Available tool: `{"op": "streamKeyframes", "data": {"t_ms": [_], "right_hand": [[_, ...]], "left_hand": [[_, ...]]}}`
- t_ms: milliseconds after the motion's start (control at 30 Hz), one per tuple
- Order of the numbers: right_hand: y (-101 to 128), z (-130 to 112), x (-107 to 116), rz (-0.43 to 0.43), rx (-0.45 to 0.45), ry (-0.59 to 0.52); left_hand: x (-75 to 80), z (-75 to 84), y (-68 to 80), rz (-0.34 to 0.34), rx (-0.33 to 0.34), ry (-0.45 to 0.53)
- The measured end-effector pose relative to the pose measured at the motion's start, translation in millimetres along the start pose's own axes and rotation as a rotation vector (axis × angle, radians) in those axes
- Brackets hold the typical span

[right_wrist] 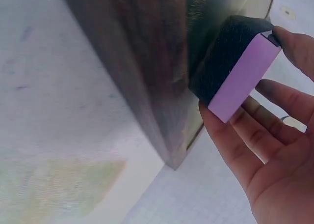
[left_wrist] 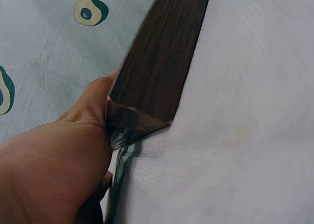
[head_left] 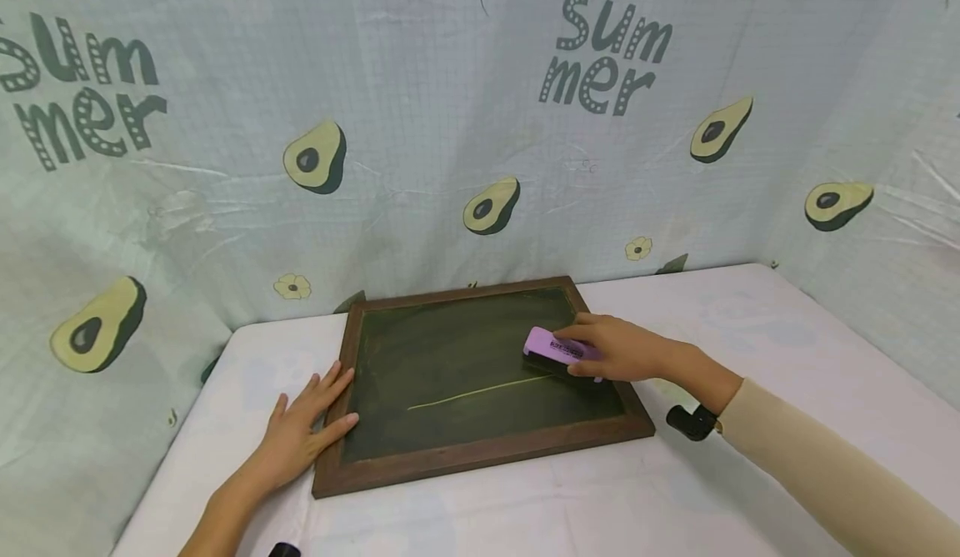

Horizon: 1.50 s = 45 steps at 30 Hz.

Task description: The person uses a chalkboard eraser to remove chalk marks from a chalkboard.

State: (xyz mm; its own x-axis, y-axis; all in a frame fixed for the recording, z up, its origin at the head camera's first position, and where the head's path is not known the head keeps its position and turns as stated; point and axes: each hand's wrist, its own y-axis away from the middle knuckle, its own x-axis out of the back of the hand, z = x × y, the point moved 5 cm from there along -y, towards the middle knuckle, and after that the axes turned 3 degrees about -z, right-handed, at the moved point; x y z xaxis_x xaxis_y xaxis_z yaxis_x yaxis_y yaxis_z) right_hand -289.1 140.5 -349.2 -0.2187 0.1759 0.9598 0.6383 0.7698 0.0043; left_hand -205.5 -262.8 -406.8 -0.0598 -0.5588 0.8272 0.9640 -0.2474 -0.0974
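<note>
A dark green chalkboard [head_left: 450, 348] in a brown wooden frame lies on the white-covered table, with a thin yellow chalk line [head_left: 480, 391] running across its lower half. My right hand [head_left: 626, 347] grips a purple board eraser [head_left: 555, 347] between thumb and fingers, over the right part of the board near the line's right end. The eraser's black felt side [right_wrist: 228, 57] faces the board in the right wrist view. My left hand [head_left: 300, 428] rests with spread fingers on the left edge of the frame; the left wrist view shows it beside a frame corner [left_wrist: 140, 116].
A pale cloth [head_left: 405, 190] printed with avocados and the word "summer" hangs behind and beside the table [head_left: 720, 323]. A black wrist device [head_left: 692, 422] sits on the right wrist, and part of another dark one [head_left: 285, 549] shows near the left forearm.
</note>
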Motion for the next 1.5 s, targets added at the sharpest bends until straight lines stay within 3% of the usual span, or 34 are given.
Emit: {"op": "streamKeyframes", "data": {"t_ms": [300, 600, 767, 1133, 1500], "right_hand": [[6.7, -0.7, -6.6, 0.035, -0.061, 0.024], [1.7, 3.4, -12.5, 0.048, -0.033, -0.172], [-6.7, 4.3, -15.4, 0.059, -0.005, -0.215], [-26.6, -10.9, -11.0, 0.027, 0.046, -0.142], [-50.4, -36.9, -16.6, -0.021, 0.027, -0.175]], "left_hand": [[-0.8, 0.5, -0.3, -0.006, 0.0, 0.004], [-1.3, -0.2, 1.3, -0.013, 0.006, 0.001], [-1.8, -1.6, 2.3, -0.009, 0.005, 0.004], [2.1, 1.3, 2.0, -0.003, 0.0, -0.002], [1.3, 1.9, 1.1, -0.001, -0.018, -0.003]]}}
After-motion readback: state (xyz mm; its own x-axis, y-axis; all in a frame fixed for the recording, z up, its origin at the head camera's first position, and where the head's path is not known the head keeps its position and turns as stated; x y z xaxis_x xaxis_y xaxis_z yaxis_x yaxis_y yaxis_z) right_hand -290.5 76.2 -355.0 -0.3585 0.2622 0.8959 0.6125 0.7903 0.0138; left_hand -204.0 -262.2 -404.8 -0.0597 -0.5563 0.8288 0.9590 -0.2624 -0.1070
